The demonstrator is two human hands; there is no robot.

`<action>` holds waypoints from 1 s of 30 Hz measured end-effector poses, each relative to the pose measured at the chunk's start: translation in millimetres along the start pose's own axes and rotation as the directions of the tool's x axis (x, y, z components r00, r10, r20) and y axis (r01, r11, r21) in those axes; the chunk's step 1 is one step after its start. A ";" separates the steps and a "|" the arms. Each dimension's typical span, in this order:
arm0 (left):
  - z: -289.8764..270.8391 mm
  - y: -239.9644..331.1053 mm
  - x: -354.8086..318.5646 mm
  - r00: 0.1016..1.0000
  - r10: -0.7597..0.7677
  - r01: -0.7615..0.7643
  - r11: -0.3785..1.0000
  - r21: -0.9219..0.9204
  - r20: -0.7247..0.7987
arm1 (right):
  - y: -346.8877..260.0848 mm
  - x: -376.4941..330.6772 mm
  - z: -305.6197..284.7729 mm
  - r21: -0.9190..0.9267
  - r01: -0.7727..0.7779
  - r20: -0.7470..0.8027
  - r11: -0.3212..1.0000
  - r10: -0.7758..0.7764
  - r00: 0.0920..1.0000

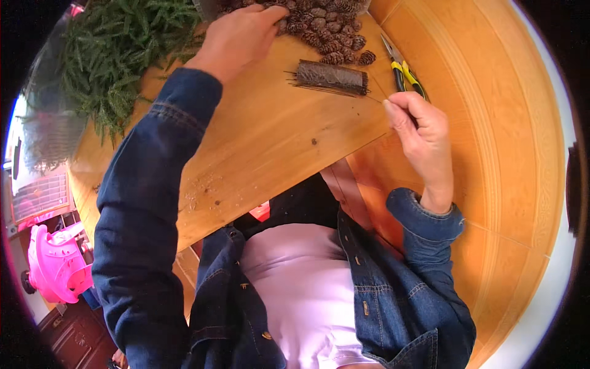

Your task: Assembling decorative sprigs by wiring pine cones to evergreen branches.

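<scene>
My left hand [243, 37] reaches over the far pile of small brown pine cones [319, 27], fingers stretched onto the cones at the pile's left side. Its thumb is mostly hidden, and no cone shows clearly in its grasp. At the right, my right hand [421, 126] is closed in a pinch, thumb against forefinger. A thin dark wire [377, 99] runs from that pinch toward the near right end of a dark bundle of wires [332, 78]. The bundle lies on the table, wrapped round its middle, with loose wire ends sticking out.
Pliers with yellow and black handles [404, 71] lie by the table's right edge. Green artificial fir branches [117, 55] are heaped at the far left. Crumbs dot the wooden table [264, 141]. A bright pink plastic object [58, 264] stands beyond its left edge.
</scene>
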State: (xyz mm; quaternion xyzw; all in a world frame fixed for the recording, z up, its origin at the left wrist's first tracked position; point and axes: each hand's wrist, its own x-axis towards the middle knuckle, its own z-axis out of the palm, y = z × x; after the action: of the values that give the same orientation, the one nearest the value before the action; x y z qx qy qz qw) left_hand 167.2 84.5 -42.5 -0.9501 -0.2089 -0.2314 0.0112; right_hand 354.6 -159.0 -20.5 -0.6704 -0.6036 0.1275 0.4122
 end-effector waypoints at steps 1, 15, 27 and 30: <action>1.8 1.2 2.7 1.000 0.000 0.000 1.000 0.003 0.002 | -1.1 0.5 4.2 0.043 0.000 -0.004 0.999 0.000 1.000; 17.6 4.1 -6.1 0.982 -0.072 0.066 0.997 0.045 0.172 | -4.8 -0.3 30.3 0.151 0.093 0.011 0.984 -0.096 0.995; -23.2 16.3 -28.8 0.918 -0.032 0.059 0.997 -0.057 0.394 | -13.2 -1.1 50.0 0.173 0.095 0.039 0.980 -0.104 0.994; -20.6 15.3 -37.3 0.925 0.008 0.031 0.995 -0.095 0.381 | -15.4 -1.2 55.2 0.190 0.077 0.035 0.979 -0.086 0.996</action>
State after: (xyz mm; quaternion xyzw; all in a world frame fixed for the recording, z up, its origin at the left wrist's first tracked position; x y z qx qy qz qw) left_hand 134.3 53.5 -39.6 -0.9751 -0.2010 -0.0528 -0.0779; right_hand 306.6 -139.1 -44.7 -0.6002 -0.6245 0.1813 0.4657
